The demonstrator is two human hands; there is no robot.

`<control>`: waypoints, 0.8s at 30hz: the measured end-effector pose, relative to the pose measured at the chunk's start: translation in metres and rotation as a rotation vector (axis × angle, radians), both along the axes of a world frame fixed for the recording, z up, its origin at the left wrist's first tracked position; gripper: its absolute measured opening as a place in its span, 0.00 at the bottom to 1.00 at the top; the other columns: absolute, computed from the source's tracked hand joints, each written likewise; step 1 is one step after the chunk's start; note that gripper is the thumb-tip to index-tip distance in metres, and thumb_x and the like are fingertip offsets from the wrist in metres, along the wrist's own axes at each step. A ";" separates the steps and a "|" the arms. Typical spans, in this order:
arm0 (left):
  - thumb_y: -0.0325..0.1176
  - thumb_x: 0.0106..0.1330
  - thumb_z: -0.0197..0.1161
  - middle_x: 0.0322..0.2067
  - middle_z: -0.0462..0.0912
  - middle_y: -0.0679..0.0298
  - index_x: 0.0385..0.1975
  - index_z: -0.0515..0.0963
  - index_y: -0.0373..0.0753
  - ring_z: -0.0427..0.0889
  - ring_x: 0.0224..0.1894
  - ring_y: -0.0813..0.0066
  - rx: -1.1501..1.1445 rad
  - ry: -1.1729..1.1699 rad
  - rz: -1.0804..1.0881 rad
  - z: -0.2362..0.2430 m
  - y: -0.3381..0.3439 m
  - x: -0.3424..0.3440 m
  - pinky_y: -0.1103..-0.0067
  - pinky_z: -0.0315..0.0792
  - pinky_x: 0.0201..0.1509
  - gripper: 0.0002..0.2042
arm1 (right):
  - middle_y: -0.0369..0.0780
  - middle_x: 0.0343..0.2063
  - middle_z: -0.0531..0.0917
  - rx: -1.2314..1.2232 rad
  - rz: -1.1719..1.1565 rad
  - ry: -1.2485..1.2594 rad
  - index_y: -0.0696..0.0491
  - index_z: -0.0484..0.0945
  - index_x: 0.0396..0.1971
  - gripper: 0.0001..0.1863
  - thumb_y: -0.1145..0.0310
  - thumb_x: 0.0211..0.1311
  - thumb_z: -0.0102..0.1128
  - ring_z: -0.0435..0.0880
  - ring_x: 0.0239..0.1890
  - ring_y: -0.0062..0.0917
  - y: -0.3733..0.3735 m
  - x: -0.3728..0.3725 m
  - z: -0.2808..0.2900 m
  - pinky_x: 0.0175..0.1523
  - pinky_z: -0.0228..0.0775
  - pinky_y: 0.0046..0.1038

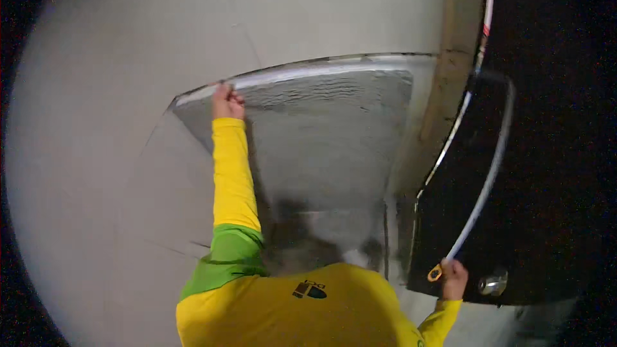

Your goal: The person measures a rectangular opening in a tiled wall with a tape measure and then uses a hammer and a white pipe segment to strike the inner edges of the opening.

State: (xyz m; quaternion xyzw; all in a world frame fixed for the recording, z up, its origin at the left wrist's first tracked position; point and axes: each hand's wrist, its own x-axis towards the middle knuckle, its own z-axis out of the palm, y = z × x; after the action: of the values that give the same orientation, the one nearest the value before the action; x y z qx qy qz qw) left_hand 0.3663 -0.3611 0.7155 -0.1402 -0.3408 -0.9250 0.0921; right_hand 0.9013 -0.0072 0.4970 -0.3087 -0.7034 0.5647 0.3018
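My left hand [228, 99], in a yellow sleeve, grips the upper pale strip [328, 66] with curled fingers, at the top edge of a recessed grey cement panel [324, 141]. At the lower right, my right hand [455, 276] is closed on a long, thin pale length [488, 180] with an orange-and-black piece [435, 273] at its lower end, possibly a tape measure. This length rises over a dark area and bends at its top; its exact kind is unclear.
A pale plastered surface [103, 154] surrounds the panel on the left and above. A brownish band [437, 90] and a narrow edge strip [456, 125] border the dark area [546, 154] on the right. A small silver metal object [493, 283] sits beside my right hand.
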 end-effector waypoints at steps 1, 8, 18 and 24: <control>0.26 0.58 0.57 0.19 0.69 0.71 0.27 0.67 0.46 0.68 0.19 0.80 -0.035 -0.007 -0.001 -0.013 0.000 0.023 0.82 0.64 0.19 0.06 | 0.33 0.18 0.75 -0.058 0.002 -0.049 0.59 0.78 0.22 0.11 0.65 0.56 0.58 0.68 0.22 0.15 0.007 0.012 -0.043 0.30 0.60 0.20; 0.23 0.56 0.59 0.22 0.72 0.65 0.47 0.61 0.44 0.71 0.18 0.74 -0.061 -0.216 0.026 -0.096 0.010 0.039 0.79 0.65 0.15 0.21 | 0.29 0.16 0.70 -0.161 -0.031 0.074 0.55 0.73 0.16 0.12 0.68 0.56 0.59 0.63 0.21 0.11 0.021 0.019 -0.120 0.29 0.55 0.17; 0.23 0.56 0.60 0.26 0.75 0.62 0.36 0.66 0.41 0.72 0.18 0.74 -0.064 -0.270 -0.003 -0.097 0.031 0.006 0.78 0.65 0.14 0.11 | 0.31 0.21 0.75 -0.216 0.065 -0.049 0.59 0.77 0.24 0.07 0.70 0.54 0.58 0.69 0.25 0.15 0.008 0.010 -0.081 0.32 0.61 0.19; 0.24 0.54 0.62 0.26 0.75 0.61 0.42 0.64 0.42 0.71 0.18 0.75 -0.052 -0.327 0.048 -0.092 0.040 0.002 0.79 0.64 0.14 0.18 | 0.31 0.22 0.76 -0.232 0.035 -0.067 0.58 0.77 0.23 0.05 0.72 0.53 0.58 0.70 0.26 0.16 0.000 0.005 -0.077 0.33 0.61 0.19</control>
State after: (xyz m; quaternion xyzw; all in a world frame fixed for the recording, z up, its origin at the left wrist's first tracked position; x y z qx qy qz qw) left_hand 0.3684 -0.3209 0.6235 0.0179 -0.3781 -0.9240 0.0537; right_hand 0.9067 -0.0073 0.4203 -0.3477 -0.6484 0.6369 0.2304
